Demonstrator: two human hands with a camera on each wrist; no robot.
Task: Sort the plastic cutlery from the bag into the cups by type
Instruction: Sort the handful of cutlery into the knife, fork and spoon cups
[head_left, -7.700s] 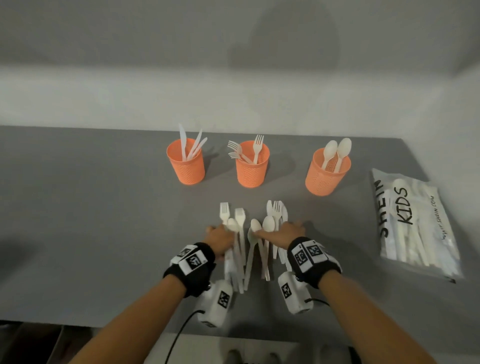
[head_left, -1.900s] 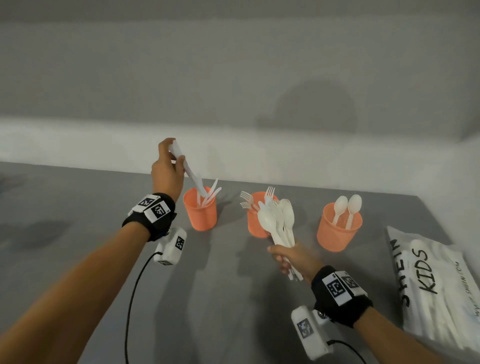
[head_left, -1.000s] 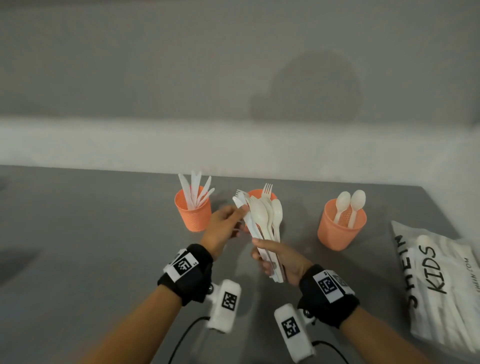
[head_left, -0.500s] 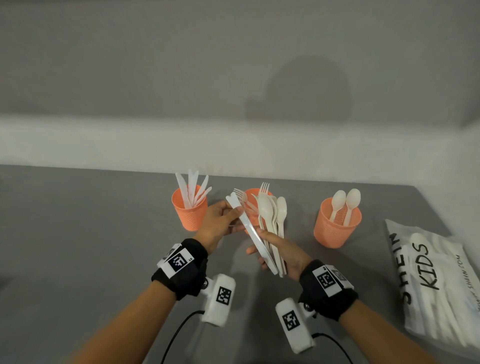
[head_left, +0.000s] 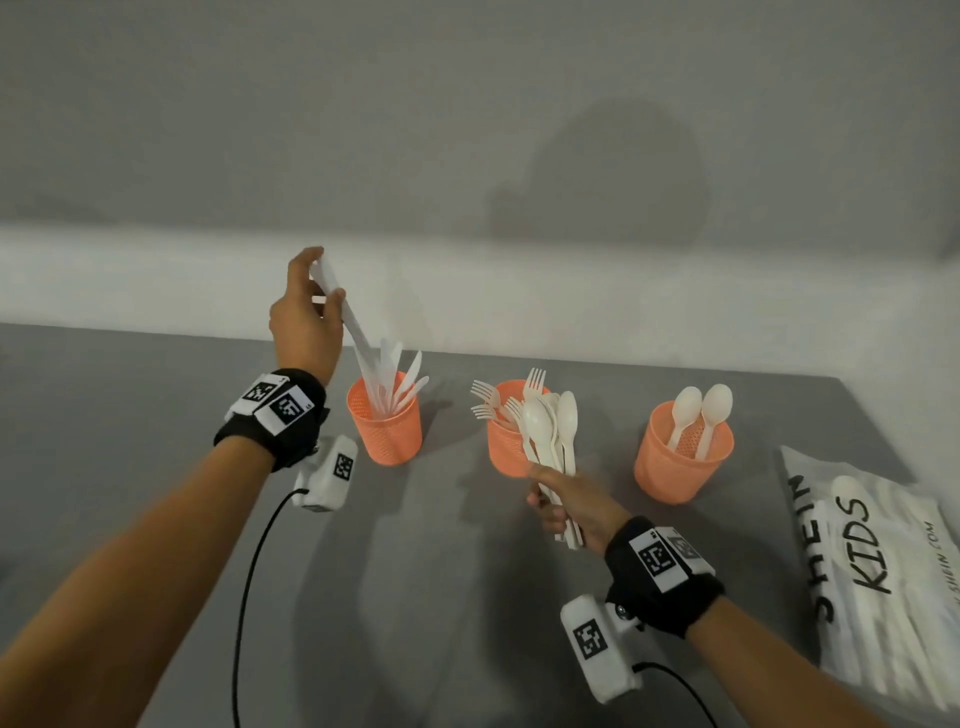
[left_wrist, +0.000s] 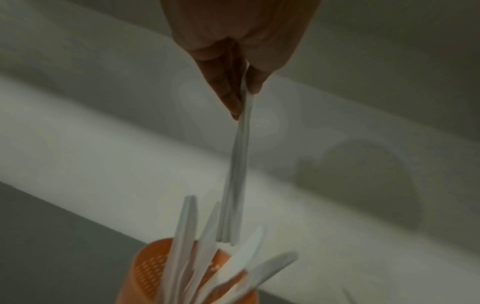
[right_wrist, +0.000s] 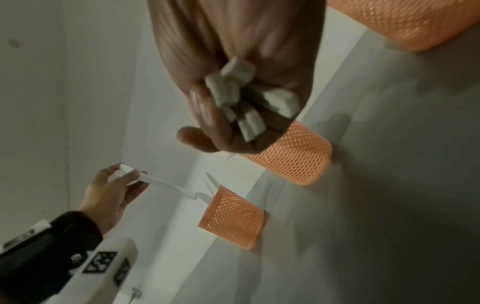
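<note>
Three orange mesh cups stand in a row on the grey table. My left hand (head_left: 311, 301) pinches a white plastic knife (head_left: 345, 312) by its handle, its blade tip just above the left cup (head_left: 387, 431), which holds several knives. In the left wrist view the knife (left_wrist: 237, 174) hangs from my fingertips over that cup (left_wrist: 153, 267). My right hand (head_left: 563, 506) grips a bunch of spoons and forks (head_left: 550, 431) in front of the middle cup (head_left: 501, 447), which holds forks. The right cup (head_left: 683, 457) holds two spoons. The handle ends (right_wrist: 241, 98) stick out of my right fist.
A white plastic bag (head_left: 883, 561) printed "SHEIN KIDS", with more cutlery inside, lies at the table's right edge. A pale wall ledge (head_left: 571, 306) runs behind the cups. Wrist camera cables trail over the near table (head_left: 415, 597).
My left hand took a knife out of the bunch in my right hand and carried it up and left over the knife cup. The right hand stayed near the middle cup.
</note>
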